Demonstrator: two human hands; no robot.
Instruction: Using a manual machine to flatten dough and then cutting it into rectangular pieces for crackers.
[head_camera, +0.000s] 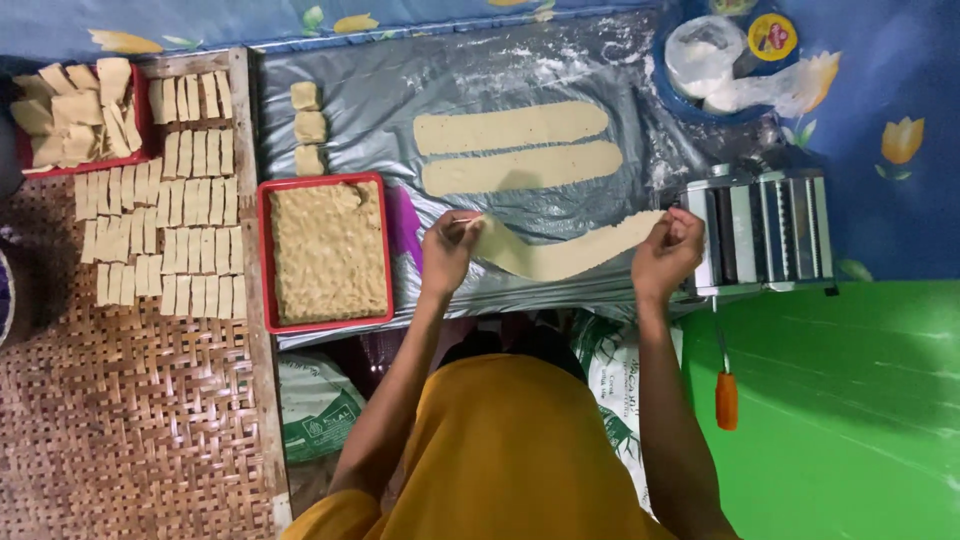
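Both hands hold a dough strip (565, 255) stretched over the plastic sheet (400, 90): left hand (450, 250) pinching one end, right hand (668, 250) gripping the other beside the roller machine (765, 230), seemingly just rolled. Laying it flat beside the two finished strips (515, 145) needs even tension.

White-green printed sacks (318, 405) under table edge; round yellow-red lid label (772, 37).

The dough strip's (565, 255) right end is hidden behind the right hand (668, 252).
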